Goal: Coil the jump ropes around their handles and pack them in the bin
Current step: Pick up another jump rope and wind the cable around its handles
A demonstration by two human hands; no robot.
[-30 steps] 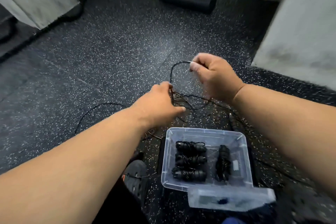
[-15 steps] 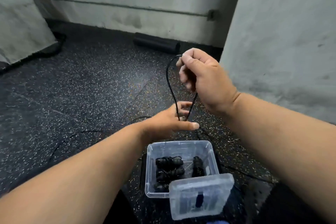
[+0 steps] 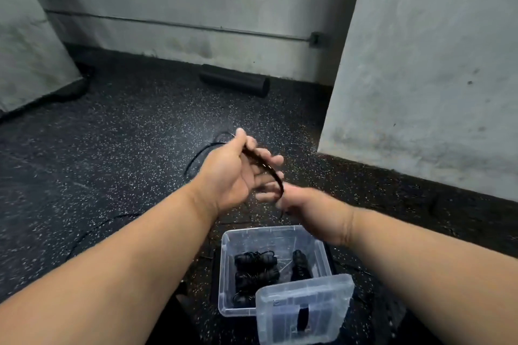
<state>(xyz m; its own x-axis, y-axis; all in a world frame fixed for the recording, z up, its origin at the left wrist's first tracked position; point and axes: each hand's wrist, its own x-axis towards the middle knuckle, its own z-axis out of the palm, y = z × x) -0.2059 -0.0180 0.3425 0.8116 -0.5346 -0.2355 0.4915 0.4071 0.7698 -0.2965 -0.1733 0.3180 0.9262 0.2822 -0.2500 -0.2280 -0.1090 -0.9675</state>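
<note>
A thin black jump rope [image 3: 265, 169] runs across my left hand [image 3: 234, 176], which is raised palm up with the thumb pinching the cord. My right hand [image 3: 314, 211], blurred, grips the same rope just below and to the right. More of the cord trails on the floor [image 3: 196, 157] behind the hands. Below them stands a clear plastic bin [image 3: 228, 266] holding several coiled black jump ropes [image 3: 256, 266]. Its clear lid [image 3: 305, 311] leans on the bin's near right corner.
A black foam roller [image 3: 234, 82] lies by the back wall. A grey concrete pillar [image 3: 426, 78] rises at the right, another grey block [image 3: 25, 64] at the left. A loose black cord [image 3: 95, 231] lies on the speckled rubber floor at left.
My right hand has dropped from high above the left to just below and right of it, sliding along the rope. My left hand rose and turned palm up. The view tilted up.
</note>
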